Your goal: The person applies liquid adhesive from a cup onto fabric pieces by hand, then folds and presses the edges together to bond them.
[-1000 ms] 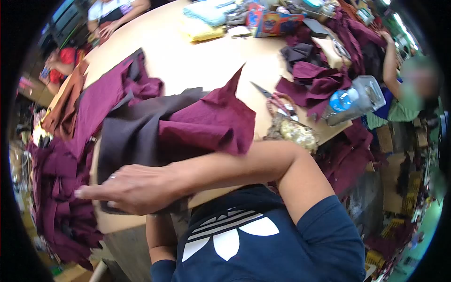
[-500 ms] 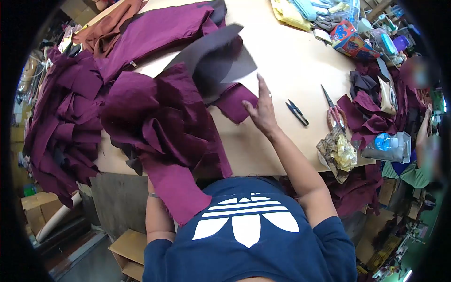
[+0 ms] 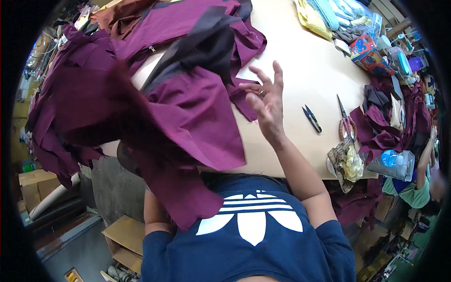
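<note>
My right hand is raised over the table, fingers apart and slightly curled, a ring on one finger. It holds nothing and is just right of a maroon cloth with a dark grey part. My left hand is hidden beneath the bunched maroon fabric, which hangs over the table's front edge; only my left forearm shows below it. Small black thread snips and scissors with wrapped handles lie on the table to the right of my right hand.
Maroon scraps, a clear plastic container with a bottle and a crumpled yellowish bundle lie at the right. A red and blue box sits behind them. Brown cloth lies back left. A co-worker's arm is far right.
The bunched maroon fabric has swung up and left, and the cloth beside it has spread out. My right hand stays raised, its fingers more curled. The view has shifted slightly.
</note>
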`<state>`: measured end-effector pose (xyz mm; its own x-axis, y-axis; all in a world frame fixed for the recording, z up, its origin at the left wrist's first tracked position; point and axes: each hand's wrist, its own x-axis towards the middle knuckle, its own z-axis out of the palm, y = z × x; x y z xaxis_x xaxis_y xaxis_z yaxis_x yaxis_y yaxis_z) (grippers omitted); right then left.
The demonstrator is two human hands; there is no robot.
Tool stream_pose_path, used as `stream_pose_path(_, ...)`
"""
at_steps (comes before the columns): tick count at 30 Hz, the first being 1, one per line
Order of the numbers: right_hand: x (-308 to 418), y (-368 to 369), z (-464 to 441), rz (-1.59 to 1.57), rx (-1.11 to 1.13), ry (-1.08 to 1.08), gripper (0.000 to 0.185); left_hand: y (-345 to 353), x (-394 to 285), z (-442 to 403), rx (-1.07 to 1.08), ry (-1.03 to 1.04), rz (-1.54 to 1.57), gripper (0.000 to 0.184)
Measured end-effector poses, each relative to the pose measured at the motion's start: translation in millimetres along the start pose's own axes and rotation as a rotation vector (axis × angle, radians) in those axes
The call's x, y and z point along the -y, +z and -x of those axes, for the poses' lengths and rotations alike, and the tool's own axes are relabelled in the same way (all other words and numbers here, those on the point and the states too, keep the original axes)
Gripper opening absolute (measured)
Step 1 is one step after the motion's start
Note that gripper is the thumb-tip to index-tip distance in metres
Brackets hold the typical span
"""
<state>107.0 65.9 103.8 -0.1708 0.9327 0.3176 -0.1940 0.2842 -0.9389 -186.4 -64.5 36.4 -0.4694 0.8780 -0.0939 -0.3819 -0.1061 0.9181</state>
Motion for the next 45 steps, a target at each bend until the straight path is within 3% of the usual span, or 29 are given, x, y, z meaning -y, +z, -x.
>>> stream_pose_path(1, 5.8, 3.0, 7.3, -0.07, 0.064, 0.035, 0.102, 0.4, -0.4, -2.0, 0.001, 0.004, 0.004, 0.088)
stream_pose_path(3, 6.6, 11.3, 19.3, 0.167, 0.238, -0.206, 0.11, 1.4, -1.0, -6.0, 0.007, 0.009, 0.01, 0.088)
stream_pose_path(5, 14.1, 21.1, 29.4, 0.318, 0.312, -0.237, 0.114, 3.8, -1.4, -8.9, 0.019, 0.011, 0.02, 0.088)
stream_pose_path(8, 9.6, 24.6, 27.0, 0.132, 0.268, 0.071, 0.108, 9.3, -1.5, -17.3, 0.04, 0.014, 0.033, 0.088)
stream_pose_path(12, 4.8, 28.0, 20.1, 0.093, 0.139, 0.149, 0.104, 12.5, -2.5, -18.9, 0.054, 0.013, 0.039, 0.088)
stream_pose_path(15, 1.9, 19.5, 8.2, -0.25, 0.223, 0.536, 0.091, 12.6, -1.7, -18.4, 0.058, 0.012, 0.045, 0.088)
stream_pose_path(17, 7.2, 19.6, 0.0, -0.436, 0.115, 0.343, 0.075, 12.7, -1.7, -18.7, 0.066, 0.007, 0.048, 0.088)
stream_pose_path(24, 118.3, 20.9, -52.8, -0.249, -0.061, -0.122, 0.055, 15.6, -0.7, -23.7, 0.082, 0.003, 0.057, 0.088)
stream_pose_path(25, 113.8, 16.7, -67.9, -0.291, 0.066, -0.227, 0.06, 17.0, -0.4, -24.9, 0.085, 0.003, 0.056, 0.088)
stream_pose_path(28, 117.6, 38.0, -89.8, -0.355, 0.25, -0.179, 0.067, 19.9, 1.1, -28.0, 0.102, -0.002, 0.06, 0.088)
stream_pose_path(30, 73.3, 32.5, -99.6, -0.115, 0.239, -0.131, 0.067, 23.4, 2.9, -31.6, 0.12, -0.013, 0.06, 0.088)
stream_pose_path(31, 50.9, 29.6, -97.4, -0.036, 0.269, -0.215, 0.064, 25.5, 3.8, -33.1, 0.126, -0.016, 0.067, 0.088)
stream_pose_path(32, 38.2, 15.6, -89.2, 0.314, 0.285, -0.198, 0.068, 24.6, 5.4, -30.8, 0.122, -0.027, 0.068, 0.088)
stream_pose_path(33, 19.0, 7.3, -80.3, 0.236, 0.237, -0.179, 0.068, 24.7, 6.5, -30.0, 0.121, -0.034, 0.074, 0.088)
stream_pose_path(37, -34.7, -38.0, -27.0, 0.445, 0.046, 0.143, 0.075, 24.0, 12.3, -34.3, 0.128, -0.055, 0.088, 0.088)
stream_pose_path(39, -55.6, -43.2, -0.2, 0.577, 0.091, 0.167, 0.079, 23.0, 21.9, -33.6, 0.132, -0.088, 0.088, 0.088)
stream_pose_path(41, -75.2, -43.4, 19.7, 0.839, 0.126, 0.026, 0.088, 19.9, 38.4, -27.7, 0.138, -0.159, 0.082, 0.089)
stream_pose_path(45, -83.0, -39.7, 26.0, 0.952, 0.078, 0.068, 0.075, 13.8, 51.7, -19.2, 0.159, -0.259, 0.043, 0.089)
